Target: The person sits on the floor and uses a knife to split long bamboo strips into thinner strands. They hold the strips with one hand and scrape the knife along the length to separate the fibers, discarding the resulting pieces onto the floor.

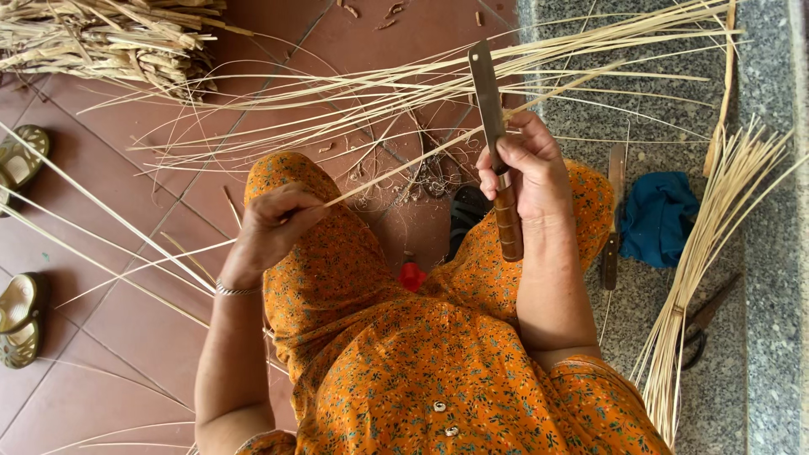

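The knife (495, 143) stands upright at about one o'clock from the middle of the view, its flat dark blade pointing up toward twelve and its banded wooden handle running down toward six; the right hand (521, 173) is clenched around it where blade meets handle, thumb laid across the front. A thin pale strip (396, 173) of split cane slants from the left hand (274, 227) at nine o'clock up to the blade, meeting it just above the right fist; the left hand is closed around the strip's near end, fingers curled under, with a thin bracelet (234, 290) at the wrist. Both hands rest above the knees of an orange flowered dress (404, 371) that fills the six o'clock part of the view.

A loose fan of long strips (590, 59) sweeps from ten to two o'clock over the red tiled floor (101, 185); a heap of coarser split scraps (109, 38) lies at eleven. A tied bundle of strips (699, 278) leans from four up to two o'clock on the grey speckled slab (767, 253); just beside it lie a blue cloth (661, 215), a second knife (613, 219) and dark scissors (704, 324). Two sandals (21, 244) sit at nine o'clock, well apart from the hands.
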